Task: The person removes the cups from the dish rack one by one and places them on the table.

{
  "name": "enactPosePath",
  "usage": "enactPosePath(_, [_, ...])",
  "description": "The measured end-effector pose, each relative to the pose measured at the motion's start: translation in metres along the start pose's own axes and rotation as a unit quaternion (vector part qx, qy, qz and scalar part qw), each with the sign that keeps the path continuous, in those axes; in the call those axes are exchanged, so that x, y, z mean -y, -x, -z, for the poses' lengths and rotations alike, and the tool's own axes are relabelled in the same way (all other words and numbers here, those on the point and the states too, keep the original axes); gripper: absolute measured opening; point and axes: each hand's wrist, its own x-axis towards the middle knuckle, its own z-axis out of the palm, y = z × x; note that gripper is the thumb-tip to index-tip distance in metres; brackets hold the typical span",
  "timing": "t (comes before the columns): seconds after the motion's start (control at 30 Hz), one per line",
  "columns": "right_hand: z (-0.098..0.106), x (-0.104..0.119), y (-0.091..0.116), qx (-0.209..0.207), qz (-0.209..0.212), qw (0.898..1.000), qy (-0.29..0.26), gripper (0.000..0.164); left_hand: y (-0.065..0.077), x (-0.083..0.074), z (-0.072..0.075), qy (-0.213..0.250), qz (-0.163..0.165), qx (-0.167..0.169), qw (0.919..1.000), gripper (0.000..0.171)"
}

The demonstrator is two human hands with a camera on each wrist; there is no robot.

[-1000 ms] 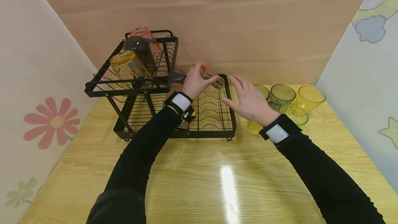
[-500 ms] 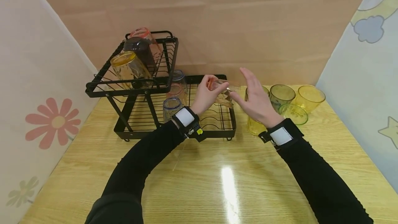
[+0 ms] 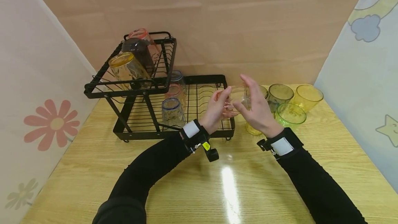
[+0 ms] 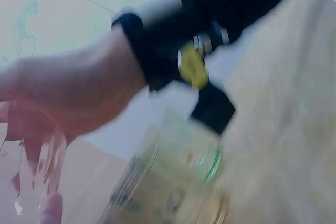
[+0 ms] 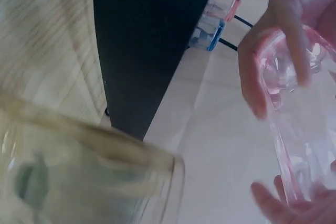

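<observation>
Tilted sideways over the right end of the rack, a clear pink-tinted glass (image 3: 237,94) is between my hands. My left hand (image 3: 214,111) grips its pinker end, thumb on the near side. My right hand (image 3: 258,110) is spread around the other end, thumb in front and straight fingers behind. In the right wrist view, the right fingertips (image 5: 273,203) lie at the glass's lower end, while the left fingers wrap its upper end. The black two-tier dish rack (image 3: 174,134) stands at the left; blue-rimmed glass (image 3: 172,113) and pink glass (image 3: 175,91) stand inverted on its lower tier.
On the upper tier lean a yellow glass (image 3: 127,68), a dark glass (image 3: 138,49) and a red-rimmed glass (image 3: 141,34). Right of my right hand stand an olive glass (image 3: 281,94), a yellow glass (image 3: 308,96) and a green glass (image 3: 291,115). Another yellow glass (image 3: 253,129) is partly hidden below that hand.
My left hand has carried the pink-tinted glass from over the lower tier rightward and toward me, turning its far end to my right hand. My right hand now surrounds that end.
</observation>
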Motion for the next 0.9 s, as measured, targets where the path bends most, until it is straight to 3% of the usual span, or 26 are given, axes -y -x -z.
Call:
enactPosePath(0.13, [-0.004,0.001,0.001,-0.040,0.018,0.999,-0.010,0.081,0.005,0.004,-0.006,0.040,0.014,0.002,0.9991,0.038])
enactPosePath(0.23, [-0.004,0.001,0.002,-0.049,0.027,0.998,-0.007,0.079,0.007,0.005,-0.005,0.039,0.019,0.004,0.9991,0.038])
enactPosePath(0.37, [0.001,0.001,0.006,-0.036,0.040,0.999,0.004,0.074,0.009,0.004,0.003,-0.029,0.029,0.032,0.9986,0.042])
enactPosePath(0.47, [0.009,0.000,0.011,-0.023,0.061,0.998,0.021,0.070,0.011,0.003,0.016,-0.116,0.034,0.071,0.9901,0.045])
enactPosePath(0.53, [0.017,-0.001,0.016,-0.012,0.073,0.997,0.028,0.066,0.014,0.001,0.025,-0.164,0.040,0.101,0.9804,0.044])
enactPosePath(0.67, [0.035,-0.006,0.027,0.011,0.078,0.996,0.039,0.059,0.021,-0.005,0.045,-0.254,0.038,0.157,0.9537,0.044])
enactPosePath(0.8, [0.054,-0.008,0.040,0.024,0.071,0.996,0.055,0.057,0.028,-0.012,0.059,-0.351,-0.008,0.192,0.9165,0.046])
enactPosePath(0.9, [0.070,-0.009,0.051,0.020,0.067,0.994,0.080,0.060,0.032,-0.017,0.067,-0.421,-0.043,0.194,0.8853,0.049])
